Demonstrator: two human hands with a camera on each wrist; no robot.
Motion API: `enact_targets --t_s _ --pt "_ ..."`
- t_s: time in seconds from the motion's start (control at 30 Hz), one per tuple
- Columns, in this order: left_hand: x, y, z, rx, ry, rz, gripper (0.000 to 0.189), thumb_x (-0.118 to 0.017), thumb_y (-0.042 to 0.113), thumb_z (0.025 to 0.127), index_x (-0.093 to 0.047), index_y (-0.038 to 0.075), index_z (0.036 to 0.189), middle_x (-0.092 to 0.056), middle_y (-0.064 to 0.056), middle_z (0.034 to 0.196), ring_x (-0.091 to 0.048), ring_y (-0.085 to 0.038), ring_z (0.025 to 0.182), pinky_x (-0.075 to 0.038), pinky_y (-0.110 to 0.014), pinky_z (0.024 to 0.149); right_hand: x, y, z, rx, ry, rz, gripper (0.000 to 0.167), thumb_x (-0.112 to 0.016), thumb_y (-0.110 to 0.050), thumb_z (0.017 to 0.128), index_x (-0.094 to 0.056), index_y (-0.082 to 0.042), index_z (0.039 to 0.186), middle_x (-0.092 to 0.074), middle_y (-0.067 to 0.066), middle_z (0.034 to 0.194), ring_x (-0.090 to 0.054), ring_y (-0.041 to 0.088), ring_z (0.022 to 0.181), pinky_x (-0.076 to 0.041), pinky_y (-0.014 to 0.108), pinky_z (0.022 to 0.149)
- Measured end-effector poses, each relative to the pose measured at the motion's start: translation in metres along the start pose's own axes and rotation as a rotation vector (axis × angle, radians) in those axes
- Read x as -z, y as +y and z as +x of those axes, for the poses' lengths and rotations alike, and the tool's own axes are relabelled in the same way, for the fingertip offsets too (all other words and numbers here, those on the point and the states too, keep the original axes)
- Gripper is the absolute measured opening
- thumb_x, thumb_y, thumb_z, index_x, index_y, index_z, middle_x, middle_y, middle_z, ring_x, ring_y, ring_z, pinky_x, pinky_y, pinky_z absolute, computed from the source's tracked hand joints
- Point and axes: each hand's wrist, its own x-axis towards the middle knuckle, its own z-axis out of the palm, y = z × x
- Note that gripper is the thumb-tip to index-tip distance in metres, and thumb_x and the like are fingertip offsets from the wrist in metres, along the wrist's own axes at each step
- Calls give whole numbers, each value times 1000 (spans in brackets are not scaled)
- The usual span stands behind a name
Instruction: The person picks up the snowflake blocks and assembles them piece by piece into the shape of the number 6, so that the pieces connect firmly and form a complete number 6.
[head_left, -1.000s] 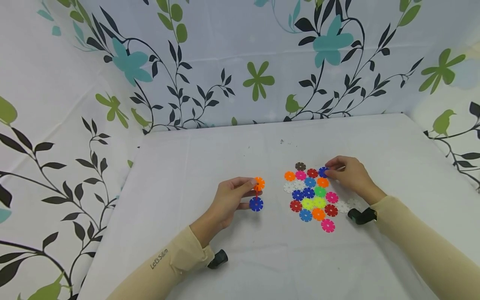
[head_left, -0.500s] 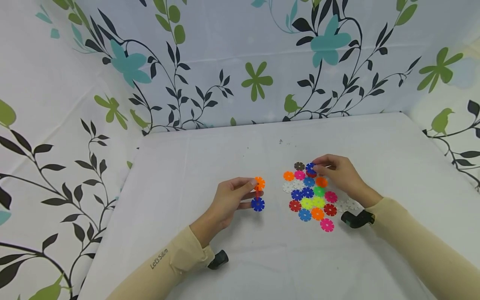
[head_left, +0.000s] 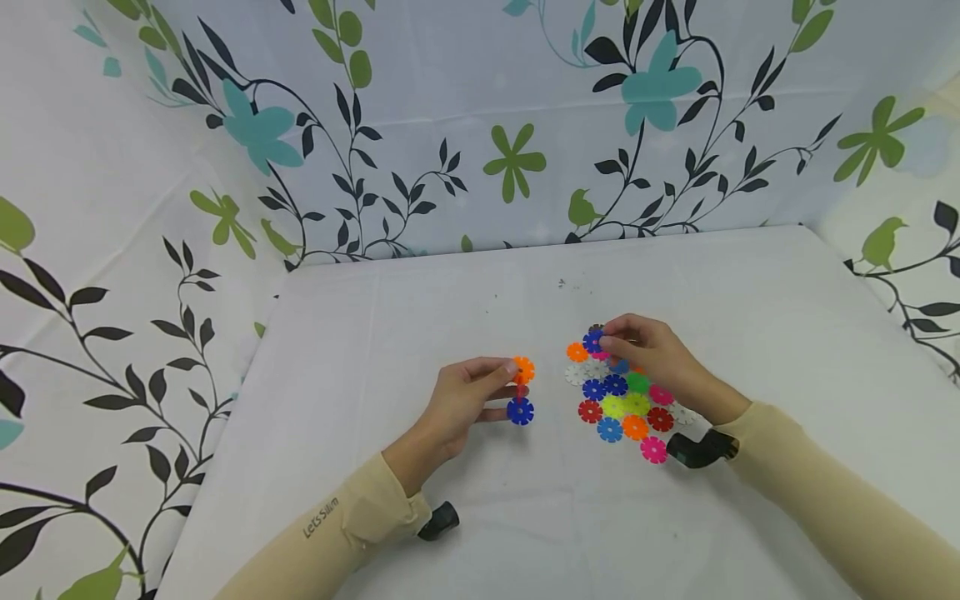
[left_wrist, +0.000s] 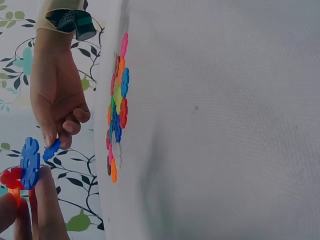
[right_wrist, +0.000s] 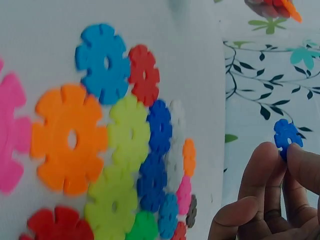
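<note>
My left hand [head_left: 467, 404] pinches a joined string of notched plastic snowflake discs. An orange disc [head_left: 524, 370] is at its top, a red disc [left_wrist: 11, 177] in the middle, and a dark blue disc [head_left: 520, 411] at the bottom. Between thumb and fingertips, my right hand [head_left: 656, 358] holds a single dark blue disc [right_wrist: 287, 137], raised above the far side of the loose discs. In the left wrist view this single blue disc [left_wrist: 51, 150] appears close to the joined blue one, but the head view has them apart.
Loose discs in several colours lie on the white-covered table [head_left: 555, 517], among them a pink disc [head_left: 654, 450] and an orange disc [right_wrist: 70, 140]. White discs [head_left: 684, 415] lie partly behind my right wrist. A patterned cloth [head_left: 420, 100] hangs behind the table.
My right hand has picked the dark blue disc up from the far right of the loose discs and carried it left. The left hand has shifted very slightly right with its string.
</note>
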Motion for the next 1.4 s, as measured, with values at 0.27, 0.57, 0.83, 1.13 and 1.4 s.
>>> enact_targets --t_s 0.27,0.57,0.83,1.13,1.4 --pt "-3 -1 1 15 -20 1 29 -68 23 99 -72 2 119 -74 -12 107 -72 -24 99 -60 -38 77 -15 -12 1 48 -42 37 29 -62 -23 103 -59 -2 122 -64 25 109 -64 27 90 -56 39 87" --pt "-7 -1 1 21 -24 -14 29 -69 22 98 -72 1 118 -75 -14 104 -73 -25 97 -60 -38 75 -26 -23 0 62 -50 41 26 -64 -20 102 -60 -1 120 -69 15 105 -65 31 88 -57 37 86" --pt "-9 -1 2 20 -35 -10 33 -69 26 98 -73 1 118 -75 -14 106 -73 -25 98 -60 -38 76 -37 -34 1 121 -85 65 23 -65 -16 101 -61 -1 118 -68 19 104 -66 32 87 -58 34 85" --pt "-9 -3 4 33 -31 -24 34 -71 30 97 -74 2 115 -75 -12 104 -72 -25 99 -60 -37 76 -43 -41 1 131 -69 49 21 -66 -15 100 -62 -2 117 -70 12 102 -66 27 84 -58 41 85" --pt "-8 -1 3 49 -42 -41 34 -69 28 98 -73 0 117 -75 -12 105 -72 -29 102 -60 -39 76 -46 -42 1 152 -69 59 20 -66 -14 100 -63 -2 115 -70 10 102 -67 39 89 -59 43 84"
